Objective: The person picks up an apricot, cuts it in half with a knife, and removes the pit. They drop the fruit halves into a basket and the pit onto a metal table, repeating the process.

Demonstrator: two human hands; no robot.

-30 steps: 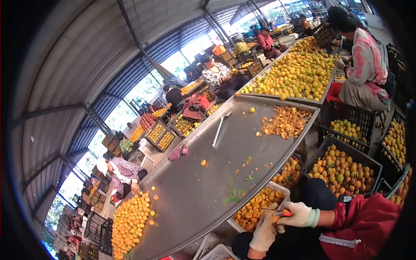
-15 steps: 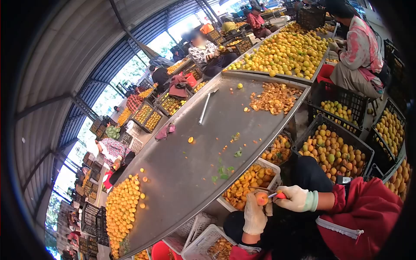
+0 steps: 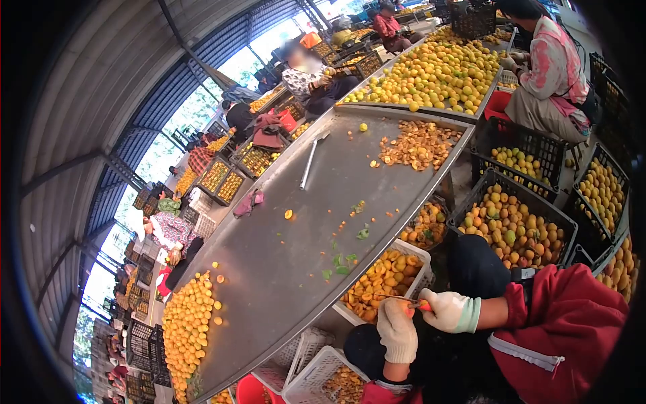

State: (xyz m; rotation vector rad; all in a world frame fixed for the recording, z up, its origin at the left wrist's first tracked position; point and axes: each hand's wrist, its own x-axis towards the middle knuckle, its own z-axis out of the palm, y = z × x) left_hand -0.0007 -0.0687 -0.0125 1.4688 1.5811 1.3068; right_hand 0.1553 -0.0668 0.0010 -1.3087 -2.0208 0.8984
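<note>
Both my hands wear whitish gloves and meet at the lower right, beside a white crate point(image 3: 426, 275) of halved orange fruit point(image 3: 383, 277). My right hand point(image 3: 449, 310) is closed on the orange-red handle of a knife point(image 3: 422, 305). The knife's thin blade points left across the top of my left hand point(image 3: 397, 330). My left hand is closed round an orange fruit point(image 3: 408, 310), of which only a small part shows between the fingers and the knife.
A long metal table point(image 3: 269, 269) carries whole fruit point(image 3: 188, 323) at its near left, fruit pieces point(image 3: 418, 145) at its far end and a metal tool point(image 3: 311, 161). Dark crates point(image 3: 515, 232) of fruit stand right. A co-worker point(image 3: 548, 74) sits at the upper right.
The fruit in my left hand shows less now, and the knife has come over it, its blade pointing left. The whole view has shifted slightly.
</note>
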